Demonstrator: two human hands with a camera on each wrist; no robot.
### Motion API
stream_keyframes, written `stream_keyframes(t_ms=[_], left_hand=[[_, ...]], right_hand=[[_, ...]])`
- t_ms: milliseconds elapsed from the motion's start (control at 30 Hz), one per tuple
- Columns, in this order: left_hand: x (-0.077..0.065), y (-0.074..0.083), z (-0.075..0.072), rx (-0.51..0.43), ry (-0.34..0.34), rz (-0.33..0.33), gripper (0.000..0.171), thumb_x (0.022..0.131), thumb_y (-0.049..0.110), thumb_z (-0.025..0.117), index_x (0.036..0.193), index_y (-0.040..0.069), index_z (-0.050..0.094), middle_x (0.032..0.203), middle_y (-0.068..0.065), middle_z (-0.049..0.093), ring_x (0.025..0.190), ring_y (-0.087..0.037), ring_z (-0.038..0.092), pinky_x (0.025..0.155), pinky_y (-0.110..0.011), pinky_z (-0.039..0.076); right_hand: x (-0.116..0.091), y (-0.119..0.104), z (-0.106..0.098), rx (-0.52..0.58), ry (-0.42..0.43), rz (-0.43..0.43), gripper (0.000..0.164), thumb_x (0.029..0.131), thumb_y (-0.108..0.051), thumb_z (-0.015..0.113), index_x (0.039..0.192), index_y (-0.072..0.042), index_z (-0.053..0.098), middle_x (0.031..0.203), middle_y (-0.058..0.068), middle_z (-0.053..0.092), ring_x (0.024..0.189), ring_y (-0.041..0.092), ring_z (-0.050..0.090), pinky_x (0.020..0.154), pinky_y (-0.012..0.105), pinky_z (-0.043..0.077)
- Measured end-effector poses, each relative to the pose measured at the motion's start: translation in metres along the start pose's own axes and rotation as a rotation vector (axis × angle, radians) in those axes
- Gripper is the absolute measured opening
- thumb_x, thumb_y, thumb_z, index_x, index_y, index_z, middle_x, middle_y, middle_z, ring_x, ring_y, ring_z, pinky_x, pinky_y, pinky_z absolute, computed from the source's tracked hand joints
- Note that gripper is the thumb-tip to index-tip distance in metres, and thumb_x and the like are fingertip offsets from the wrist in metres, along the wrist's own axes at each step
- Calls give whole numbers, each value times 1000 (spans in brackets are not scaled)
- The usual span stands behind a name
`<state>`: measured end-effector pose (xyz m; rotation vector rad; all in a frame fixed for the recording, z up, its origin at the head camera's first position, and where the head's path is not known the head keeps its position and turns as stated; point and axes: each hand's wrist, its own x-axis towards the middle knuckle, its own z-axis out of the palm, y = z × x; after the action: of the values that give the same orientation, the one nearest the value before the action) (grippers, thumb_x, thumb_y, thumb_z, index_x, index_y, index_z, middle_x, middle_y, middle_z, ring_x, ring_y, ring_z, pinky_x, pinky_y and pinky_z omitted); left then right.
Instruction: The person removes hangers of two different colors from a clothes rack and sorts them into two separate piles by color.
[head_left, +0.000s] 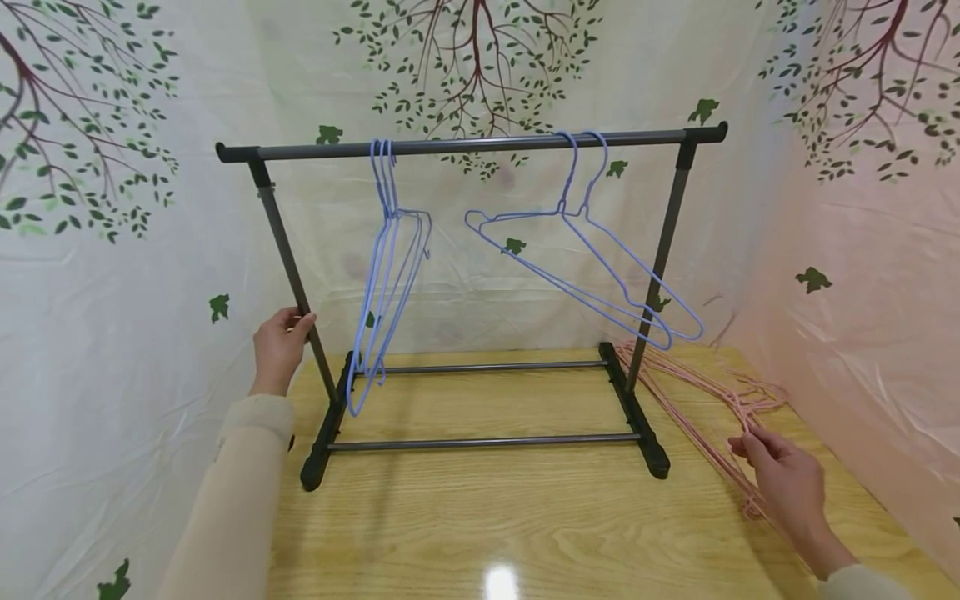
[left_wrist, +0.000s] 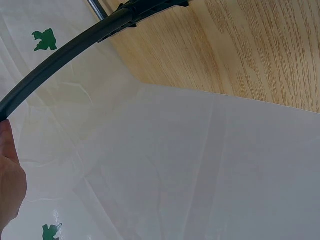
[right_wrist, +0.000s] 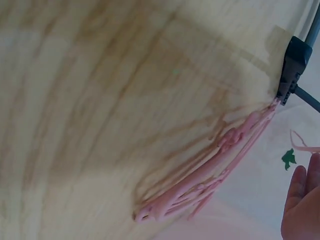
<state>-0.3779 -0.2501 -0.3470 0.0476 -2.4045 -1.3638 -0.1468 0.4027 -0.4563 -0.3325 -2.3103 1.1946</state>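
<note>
My left hand (head_left: pixel 279 350) holds the left post (head_left: pixel 288 258) of a dark garment rack, thumb and fingers around it. In the left wrist view only part of that hand shows, a finger against the post (left_wrist: pixel 55 59). At the right, my right hand (head_left: pixel 791 483) pinches a pink clothes hanger (right_wrist: pixel 306 148) between thumb and fingers, just above a pile of pink hangers (right_wrist: pixel 187 187) on the table. Several blue hangers (head_left: pixel 372 283) hang bunched toward the left of the rack's bar (head_left: pixel 480 145). Two more blue hangers (head_left: pixel 600 250) hang spread toward the right.
The rack's black feet (head_left: pixel 652 454) stand on a wood-grain table (head_left: pixel 480 517), joined by two low crossbars (head_left: pixel 483 442). Pale sheeting (head_left: pixel 135 350) printed with branches and leaves encloses the back and both sides. The pink pile reaches the right foot.
</note>
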Motion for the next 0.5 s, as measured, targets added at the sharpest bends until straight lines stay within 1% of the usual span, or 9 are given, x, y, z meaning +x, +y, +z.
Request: stream_keyframes(t_ms=[67, 133, 233, 333, 400, 467, 500], left_hand=[[0, 0, 0, -3, -2, 1, 49, 104, 36, 51, 134, -2, 57, 126, -24, 60, 110, -37, 63, 96, -47, 51], [0, 0, 0, -4, -3, -1, 48, 104, 36, 52, 133, -2, 57, 126, -24, 60, 110, -37, 63, 97, -47, 51], [1, 0, 0, -2, 0, -1, 48, 104, 35, 52, 133, -2, 57, 126, -24, 60, 110, -37, 63, 96, -46, 51], [1, 0, 0, -3, 4, 3, 46, 104, 34, 52, 133, -2, 57, 126, -24, 61, 110, -37, 63, 96, -46, 51], [1, 0, 0, -4, 4, 6, 46, 104, 33, 52, 132, -2, 57, 125, -24, 61, 109, -37, 63, 96, -45, 51], [1, 0, 0, -7, 4, 8, 45, 104, 32, 52, 132, -3, 57, 125, -24, 61, 109, -37, 63, 96, -45, 51], [1, 0, 0, -7, 5, 9, 45, 104, 32, 52, 132, -3, 57, 125, -24, 61, 109, -37, 63, 96, -45, 51]], right_hand=[[-1, 3, 1, 25, -27, 26, 47, 104, -26, 55, 124, 15, 59, 85, -16, 73, 75, -9, 64, 65, 12, 53], [-1, 5, 1, 33, -57, 63, 47, 104, -27, 54, 126, 15, 59, 85, -15, 73, 75, -8, 64, 65, 14, 54], [0, 10, -2, 69, -96, 126, 47, 104, -30, 53, 126, 11, 60, 87, -14, 73, 76, -4, 65, 66, 15, 54], [2, 14, -7, 103, -129, 155, 49, 105, -28, 51, 129, 14, 56, 89, -13, 73, 79, -3, 66, 67, 17, 55], [4, 16, -10, 66, -144, 148, 51, 105, -28, 49, 130, 17, 53, 89, -12, 73, 78, -4, 66, 67, 18, 55], [6, 17, -13, 20, -170, 147, 53, 106, -28, 47, 132, 18, 49, 92, -6, 75, 77, -6, 65, 66, 20, 56], [8, 18, -15, -23, -184, 147, 54, 106, -29, 46, 132, 18, 49, 94, -2, 75, 77, -6, 64, 65, 20, 56]])
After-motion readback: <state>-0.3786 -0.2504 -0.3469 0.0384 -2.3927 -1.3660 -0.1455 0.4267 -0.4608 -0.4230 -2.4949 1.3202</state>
